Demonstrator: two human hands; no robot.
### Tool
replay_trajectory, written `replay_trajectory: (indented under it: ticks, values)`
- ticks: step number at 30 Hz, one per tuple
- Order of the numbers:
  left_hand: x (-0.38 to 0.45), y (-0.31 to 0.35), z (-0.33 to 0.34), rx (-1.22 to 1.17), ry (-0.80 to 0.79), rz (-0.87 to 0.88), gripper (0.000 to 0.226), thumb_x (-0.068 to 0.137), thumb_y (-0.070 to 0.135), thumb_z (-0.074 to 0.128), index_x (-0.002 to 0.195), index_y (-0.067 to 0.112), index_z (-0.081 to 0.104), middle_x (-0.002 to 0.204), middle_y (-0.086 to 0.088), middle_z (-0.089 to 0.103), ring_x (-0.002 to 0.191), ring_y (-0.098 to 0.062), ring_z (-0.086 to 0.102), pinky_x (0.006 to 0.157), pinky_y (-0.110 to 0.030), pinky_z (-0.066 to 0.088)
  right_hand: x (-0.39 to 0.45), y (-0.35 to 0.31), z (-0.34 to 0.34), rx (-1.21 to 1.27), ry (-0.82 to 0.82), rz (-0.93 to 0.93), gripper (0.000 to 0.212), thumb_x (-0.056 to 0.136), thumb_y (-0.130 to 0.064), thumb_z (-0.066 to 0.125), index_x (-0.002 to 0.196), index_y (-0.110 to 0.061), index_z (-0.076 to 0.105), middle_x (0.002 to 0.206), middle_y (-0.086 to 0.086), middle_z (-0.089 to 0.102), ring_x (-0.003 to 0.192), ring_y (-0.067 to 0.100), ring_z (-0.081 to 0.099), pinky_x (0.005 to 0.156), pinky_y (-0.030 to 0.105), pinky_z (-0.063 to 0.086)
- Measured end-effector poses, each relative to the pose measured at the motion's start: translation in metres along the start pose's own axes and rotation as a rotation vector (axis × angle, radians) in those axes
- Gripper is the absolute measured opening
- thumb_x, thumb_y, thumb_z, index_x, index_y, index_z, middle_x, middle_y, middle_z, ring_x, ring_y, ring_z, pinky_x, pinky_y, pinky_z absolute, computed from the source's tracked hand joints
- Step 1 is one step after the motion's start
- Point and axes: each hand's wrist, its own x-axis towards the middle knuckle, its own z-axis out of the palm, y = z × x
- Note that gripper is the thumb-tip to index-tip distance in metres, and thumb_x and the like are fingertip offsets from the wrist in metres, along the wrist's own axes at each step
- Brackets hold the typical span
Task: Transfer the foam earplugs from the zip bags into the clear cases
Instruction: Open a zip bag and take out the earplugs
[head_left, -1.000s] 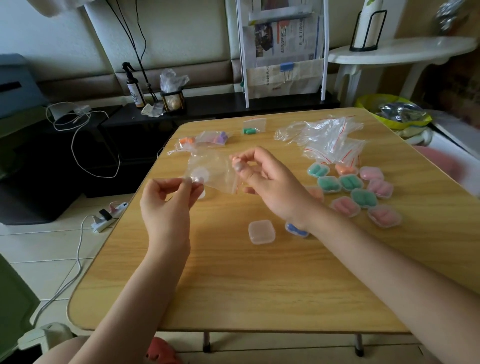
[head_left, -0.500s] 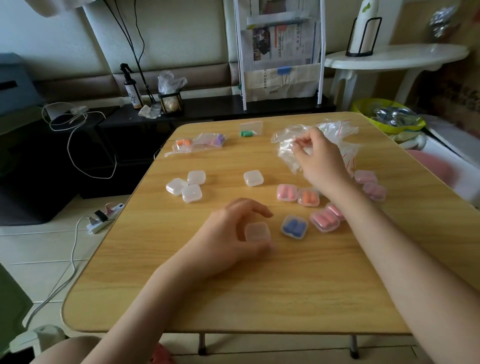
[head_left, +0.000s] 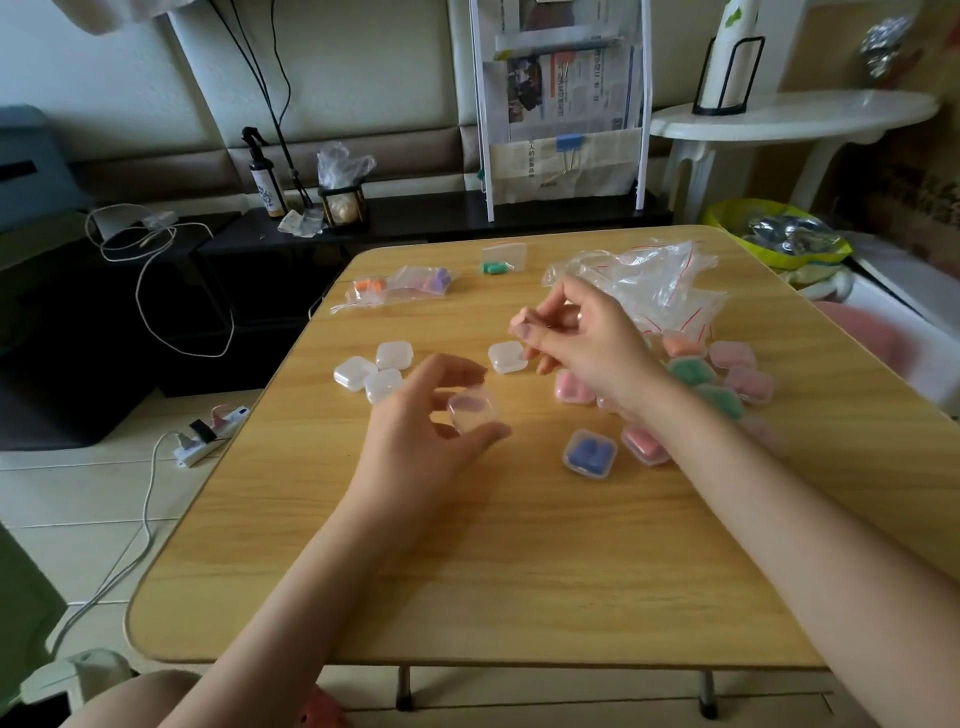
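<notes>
Table: wooden table with rounded corners, holding all items listed below.
Left hand: left hand raised just above the table's middle, thumb and fingers curled round a clear case.
Held case: held case sits between the left thumb and fingertips, lid down; it is blurred, so whether anything is inside it cannot be told.
Right hand: right hand lifted over the table, further back than the left; fingers curled with the fingertips drawn together near the thumb. Whether they pinch anything cannot be told.
Single case: one clear closed case on the table, just beside the right fingertips.
Case trio: three clear closed cases clustered together on the table, left of the left hand.
Blue case: clear case with blue earplugs, lying on the table between the two forearms.
Filled cases: cluster of cases with pink, green and orange earplugs, right of and partly hidden behind the right wrist.
Bag heap: pile of clear zip bags with red seal lines, at the far right of the table behind the right hand.
Orange bag: zip bag with orange earplugs, far left of the table.
Purple bag: zip bag with purple earplugs, touching the orange bag on its right.
Green bag: zip bag with green earplugs, near the table's far edge, apart from the purple bag.
Floor: power strip and white cable on the tiles left of the table.
</notes>
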Motion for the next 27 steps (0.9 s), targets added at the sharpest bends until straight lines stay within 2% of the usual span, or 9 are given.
replay_trajectory:
  ticks: [3,7,8,10,13,16,21,24,27]
  values:
    - [0.002,-0.001,-0.004,-0.073,0.085,-0.060,0.043,0.067,0.022,0.083,0.102,0.027,0.057,0.103,0.018,0.060,0.092,0.005,0.060,0.070,-0.011,0.051,-0.006,-0.004,0.011,0.094,-0.109,-0.015,0.018,0.087,-0.002,0.066,0.087,-0.008,0.048,0.085,0.013,0.071,0.065,0.017,0.066,0.058,0.024,0.053]
    - [0.003,-0.004,-0.006,-0.141,0.143,-0.145,0.044,0.065,0.022,0.085,0.101,0.022,0.058,0.100,0.013,0.064,0.089,-0.002,0.063,0.073,-0.016,0.053,-0.010,-0.005,0.018,0.090,-0.263,-0.013,0.032,0.096,-0.002,0.052,0.120,-0.024,0.053,0.089,0.010,0.064,0.068,0.015,0.063,0.065,0.025,0.054]
    - [0.004,-0.005,-0.006,-0.173,0.145,-0.174,0.045,0.065,0.021,0.085,0.100,0.022,0.058,0.100,0.011,0.066,0.089,-0.006,0.065,0.076,-0.023,0.055,-0.010,-0.006,0.020,0.055,-0.266,-0.005,0.031,0.098,-0.002,0.046,0.118,-0.024,0.058,0.088,0.008,0.061,0.068,0.014,0.061,0.064,0.023,0.052]
    - [0.004,-0.007,-0.007,-0.207,0.140,-0.200,0.044,0.064,0.020,0.086,0.098,0.022,0.059,0.099,0.009,0.068,0.090,-0.011,0.066,0.080,-0.032,0.057,-0.012,-0.008,0.022,0.021,-0.226,0.044,0.035,0.099,-0.002,0.035,0.096,-0.016,0.067,0.082,0.006,0.055,0.063,0.011,0.054,0.055,0.020,0.046]
    - [0.005,-0.008,-0.005,-0.154,0.134,-0.174,0.042,0.064,0.019,0.086,0.098,0.022,0.061,0.098,0.011,0.068,0.092,-0.009,0.065,0.076,-0.021,0.056,-0.012,-0.011,0.024,0.049,-0.151,0.131,0.038,0.092,-0.001,0.030,0.069,-0.011,0.058,0.075,0.011,0.050,0.057,0.013,0.042,0.046,0.019,0.033]
    - [0.005,-0.008,-0.003,-0.046,0.136,-0.129,0.040,0.066,0.017,0.085,0.097,0.026,0.062,0.098,0.015,0.063,0.088,-0.003,0.063,0.067,-0.009,0.050,-0.012,-0.012,0.023,-0.049,-0.199,0.173,0.036,0.094,-0.014,0.033,0.062,-0.012,0.052,0.068,0.008,0.045,0.055,0.014,0.037,0.051,0.026,0.029]
    - [0.000,-0.008,-0.001,0.258,0.131,0.140,0.039,0.069,0.006,0.082,0.103,0.017,0.066,0.100,0.008,0.056,0.085,0.002,0.057,0.065,-0.002,0.042,-0.026,-0.016,0.032,-0.530,-0.304,0.073,0.057,0.092,-0.062,0.034,0.073,-0.012,0.052,0.062,-0.002,0.044,0.057,0.014,0.043,0.055,0.029,0.032]
    - [-0.001,-0.007,-0.001,0.288,0.131,0.153,0.044,0.071,0.008,0.081,0.112,0.017,0.067,0.103,0.011,0.057,0.070,-0.001,0.060,0.069,-0.002,0.042,-0.028,-0.017,0.034,-0.600,-0.334,0.099,0.051,0.086,-0.071,0.035,0.071,-0.024,0.048,0.071,-0.007,0.051,0.065,0.011,0.048,0.058,0.029,0.033]
    - [-0.001,-0.004,0.000,0.335,0.130,0.173,0.053,0.072,0.007,0.079,0.121,0.018,0.063,0.102,0.008,0.061,0.072,-0.004,0.058,0.070,-0.011,0.044,-0.028,-0.017,0.033,-0.596,-0.351,0.109,0.049,0.084,-0.073,0.038,0.076,-0.027,0.049,0.079,-0.008,0.053,0.072,0.010,0.051,0.060,0.030,0.034]
